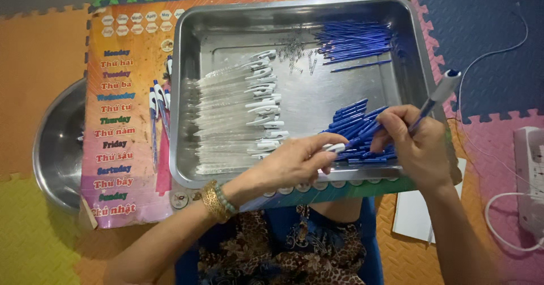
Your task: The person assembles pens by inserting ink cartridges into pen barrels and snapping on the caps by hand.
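My left hand pinches a small white pen part at the near edge of a steel tray. My right hand holds a blue-and-white pen that points up to the right, while its fingers touch a pile of blue pen pieces in the tray's near right corner. A row of clear pen barrels with white clips lies in the tray's left half. A bundle of thin blue refills rests at the far right. Small metal springs are scattered in the far middle.
The tray sits on a colourful printed board with several finished pens on it. A round steel bowl lies at the left. A white power strip and cable lie on the foam floor mats at the right. White paper sticks out under the tray.
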